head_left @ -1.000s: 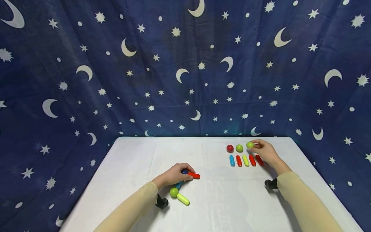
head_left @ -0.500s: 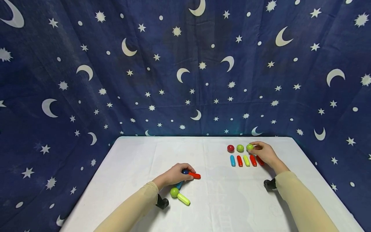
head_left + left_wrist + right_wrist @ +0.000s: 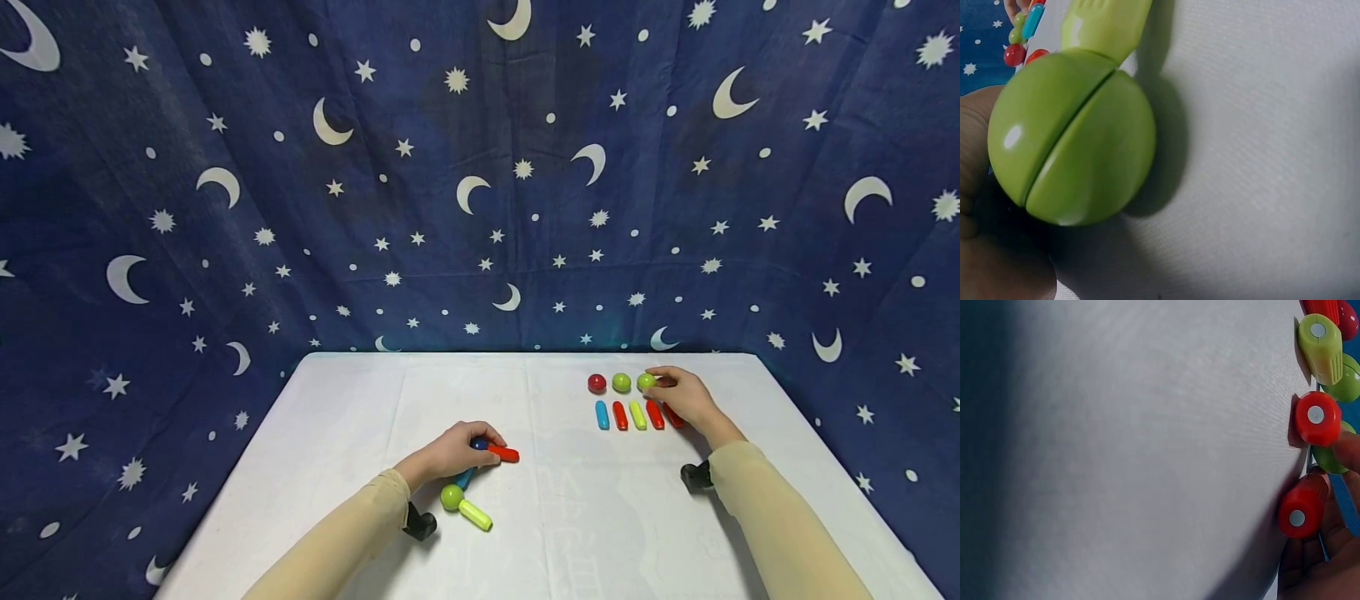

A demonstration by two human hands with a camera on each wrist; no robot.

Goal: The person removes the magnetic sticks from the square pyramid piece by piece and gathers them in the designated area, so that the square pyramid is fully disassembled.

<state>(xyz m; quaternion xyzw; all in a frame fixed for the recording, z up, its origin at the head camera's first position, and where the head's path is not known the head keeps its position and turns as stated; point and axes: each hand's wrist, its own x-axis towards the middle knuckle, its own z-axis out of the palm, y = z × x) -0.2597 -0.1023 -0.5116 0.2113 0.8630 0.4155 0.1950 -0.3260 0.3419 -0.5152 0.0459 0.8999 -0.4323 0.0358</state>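
On the left of the white table, my left hand [image 3: 455,450] holds a red magnetic building stick [image 3: 507,455] where it meets a dark blue ball [image 3: 478,444]. A blue stick [image 3: 463,478] lies partly under that hand, reaching toward a green ball [image 3: 452,497] joined to a yellow-green stick [image 3: 476,516]. In the left wrist view the green ball [image 3: 1072,137] looms large beside the palm. At the back right, my right hand [image 3: 692,398] pinches another green ball [image 3: 646,381], which lines up with a green ball [image 3: 621,382] and a red ball [image 3: 597,383].
In front of the balls runs a row of sticks: blue [image 3: 602,415], red [image 3: 619,416], yellow-green [image 3: 637,415] and more red [image 3: 655,414]. The farthest right red stick [image 3: 1302,509] lies close under the right fingers. A dark blue star-printed curtain [image 3: 480,208] surrounds the table.
My right hand has brought its green ball slightly down and toward me, into line with the other two balls, then stayed there. The left hand keeps its place on the red stick.
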